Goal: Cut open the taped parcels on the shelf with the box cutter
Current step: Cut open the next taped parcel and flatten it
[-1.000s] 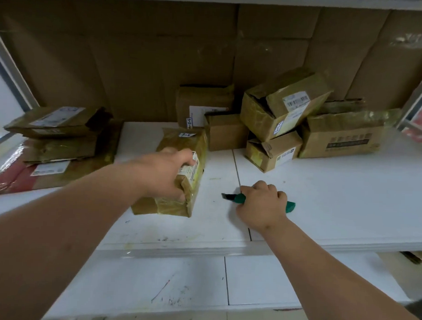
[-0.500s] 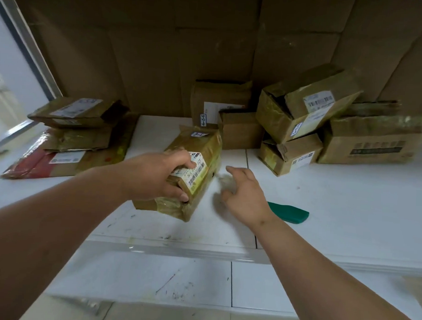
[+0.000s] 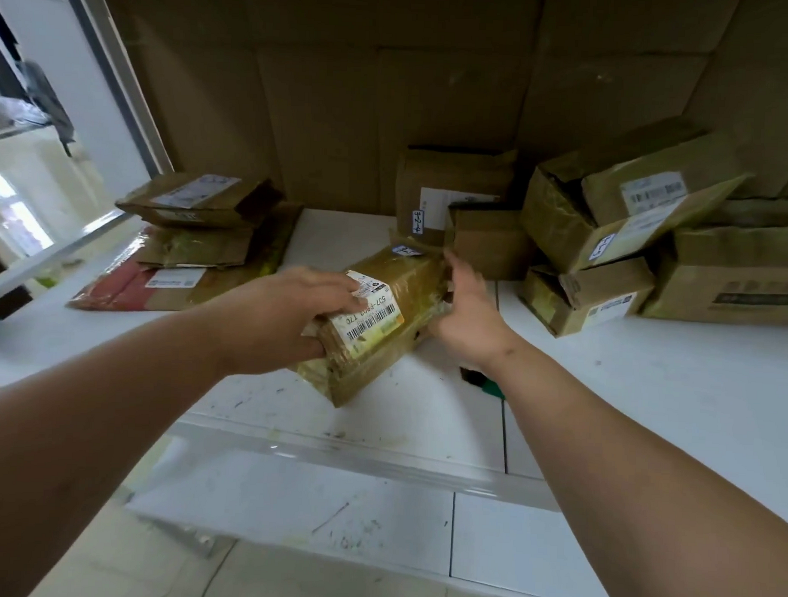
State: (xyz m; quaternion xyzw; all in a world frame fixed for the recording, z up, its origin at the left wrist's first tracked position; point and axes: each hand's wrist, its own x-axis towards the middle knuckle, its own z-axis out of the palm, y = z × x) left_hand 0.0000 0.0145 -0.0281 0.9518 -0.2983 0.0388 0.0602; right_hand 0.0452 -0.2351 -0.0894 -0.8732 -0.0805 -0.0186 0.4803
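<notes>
bare forearms, no sleeves; left hand [image 3: 289, 312], right hand [image 3: 470, 314]

brown parcel [image 3: 382, 315] w/ yellowish tape, white barcode label [image 3: 368, 315], green cutter [image 3: 492, 388], white shelf [image 3: 648, 396], red pkg [image 3: 124, 289]

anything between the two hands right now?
Yes, in the head view: the taped parcel. The left hand grips its near end, and the right hand is open against its right side. The box cutter lies under the right wrist.
</notes>
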